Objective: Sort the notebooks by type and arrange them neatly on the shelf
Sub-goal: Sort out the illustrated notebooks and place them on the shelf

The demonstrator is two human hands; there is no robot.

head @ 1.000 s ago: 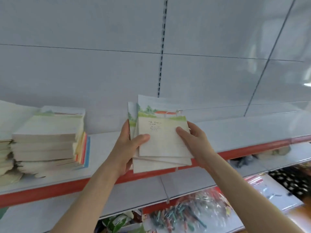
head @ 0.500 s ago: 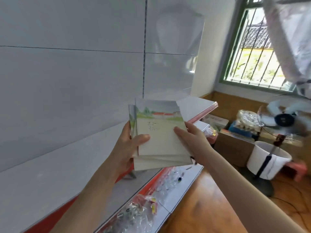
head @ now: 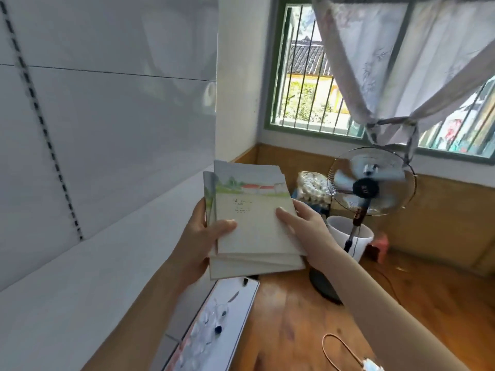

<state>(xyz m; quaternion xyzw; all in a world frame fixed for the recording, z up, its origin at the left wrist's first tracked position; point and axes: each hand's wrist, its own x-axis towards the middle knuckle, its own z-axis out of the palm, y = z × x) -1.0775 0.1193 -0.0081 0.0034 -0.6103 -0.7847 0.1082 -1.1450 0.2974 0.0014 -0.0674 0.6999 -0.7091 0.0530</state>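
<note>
1. Nearest in, the left hand (head: 203, 236) gripped the left edge of the stack of thin pale notebooks with watercolour landscape covers (head: 254, 231). Its thumb lay on the top cover and its fingers were tucked behind.
2. The right hand (head: 302, 223) clasped the right edge of the same stack, one digit flat on the cover. The rest were hidden underneath, so that's all I could say about it.
3. The stack was up in the air between both hands, off the right end of the shelving and touching nothing else. It was a bit fanned out, not squared up. The two covers I could see had the same print, so my guess is this bunch was already one type.
4. The long white metal shelf (head: 80, 290) ran along the left, lower than the stack. Setting the bunch down and tidying it was still to do, I reckon.
5. Below that, a lower white shelf board (head: 241, 295) carried clear plastic-wrapped packets (head: 203, 330), which didn't look like notebooks.
6. Further out were a brown wooden floor (head: 294, 330), a spinning grey pedestal fan (head: 371, 183), a white bucket (head: 361, 236) and a green-framed barred window (head: 305, 76).
7. No other notebook piles were in view, so I couldn't tell how much sorting remained.
</note>
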